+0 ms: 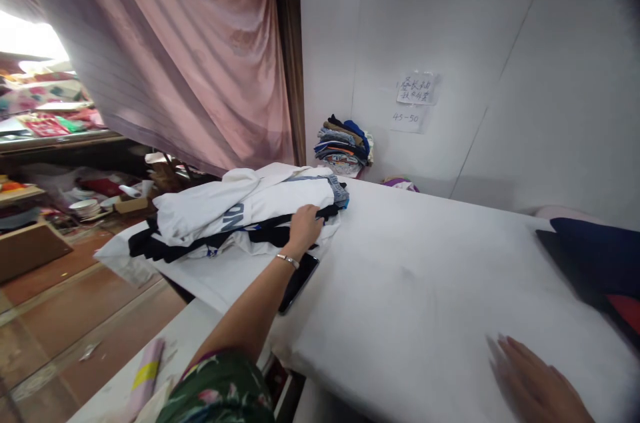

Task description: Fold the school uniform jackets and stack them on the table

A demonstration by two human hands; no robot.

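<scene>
A stack of clothes lies on the left of the white table, with a white shirt with dark lettering on top and black garments beneath it. My left hand reaches to the right end of this stack, its fingers closed on the edge of the white shirt; the fingertips are partly hidden. Under my left wrist lies a black phone. Low on the right, my right hand hovers over or rests on the table with fingers stretched out, slightly blurred and holding nothing.
The white table fills the middle. Dark navy clothing lies at its right edge. Folded clothes are piled by the wall, near two handwritten notes. A pink curtain hangs behind. A pink roll lies front left.
</scene>
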